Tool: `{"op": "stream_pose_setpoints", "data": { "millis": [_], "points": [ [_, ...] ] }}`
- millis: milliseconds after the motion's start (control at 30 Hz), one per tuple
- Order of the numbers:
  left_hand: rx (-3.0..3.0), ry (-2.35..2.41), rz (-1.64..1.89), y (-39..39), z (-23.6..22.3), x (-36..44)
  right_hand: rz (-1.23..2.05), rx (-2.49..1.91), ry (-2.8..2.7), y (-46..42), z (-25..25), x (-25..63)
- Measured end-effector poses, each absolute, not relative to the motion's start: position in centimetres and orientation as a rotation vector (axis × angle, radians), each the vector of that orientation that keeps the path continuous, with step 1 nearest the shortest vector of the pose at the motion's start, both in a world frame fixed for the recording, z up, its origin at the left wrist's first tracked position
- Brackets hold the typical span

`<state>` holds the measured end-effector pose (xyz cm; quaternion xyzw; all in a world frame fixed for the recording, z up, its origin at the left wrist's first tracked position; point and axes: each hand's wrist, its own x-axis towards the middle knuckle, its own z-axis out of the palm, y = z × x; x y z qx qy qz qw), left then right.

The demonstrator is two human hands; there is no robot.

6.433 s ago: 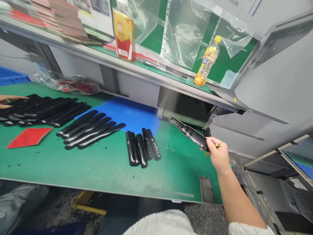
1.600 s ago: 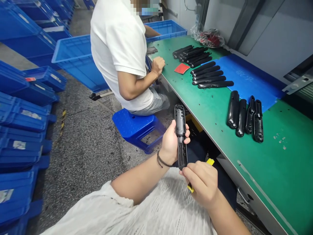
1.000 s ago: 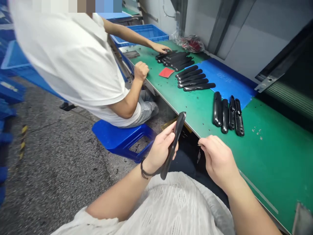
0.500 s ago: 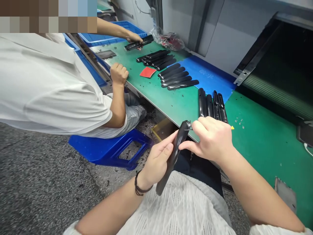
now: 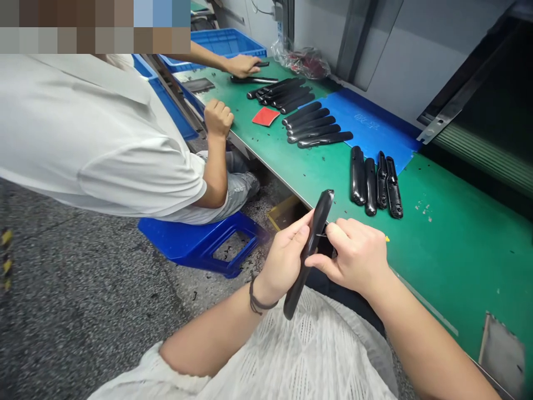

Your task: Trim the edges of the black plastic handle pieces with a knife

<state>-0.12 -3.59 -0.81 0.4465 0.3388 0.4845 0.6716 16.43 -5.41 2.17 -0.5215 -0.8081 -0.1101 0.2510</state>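
My left hand (image 5: 287, 258) is closed around a long, glossy black plastic part (image 5: 310, 253), which tilts above my lap with its upper end near the bench edge. My right hand (image 5: 353, 255) is closed on a small knife, mostly hidden by the fingers. Its thin blade tip (image 5: 321, 235) meets the part's right side, about a third of the way down. A yellow bit (image 5: 387, 239), apparently the handle's end, shows behind the knuckles. The right thumb rests against the black part below the blade.
On the green bench (image 5: 449, 255) lie several black parts (image 5: 377, 186), a row of more (image 5: 318, 128), a red square (image 5: 265, 116) and a blue sheet (image 5: 366, 122). At left a co-worker (image 5: 125, 144) sits on a blue stool (image 5: 195, 239), one hand (image 5: 244, 65) on a black part.
The blade has moved from the part's upper end down along its right side. The held part has turned slightly. The co-worker's far hand has lowered a black part toward the bench.
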Motion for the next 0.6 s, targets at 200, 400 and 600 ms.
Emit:
{"op": "stream_pose_setpoints", "data": {
  "millis": [200, 400, 600],
  "points": [
    [0.896, 0.757, 1.13, -2.6, -0.6, 0.1, -0.166, -1.331, -2.245, -6.1, 1.7, 15.3],
    [0.85, 0.767, 1.13, -2.2, -0.1, 0.1, -0.212, -1.284, -2.283, -6.6, 1.5, 14.8],
    [0.734, 0.737, 1.094, -2.3, 0.5, 0.3, -0.273, -1.297, -2.264, -7.3, 0.4, 14.8]
  ]
}}
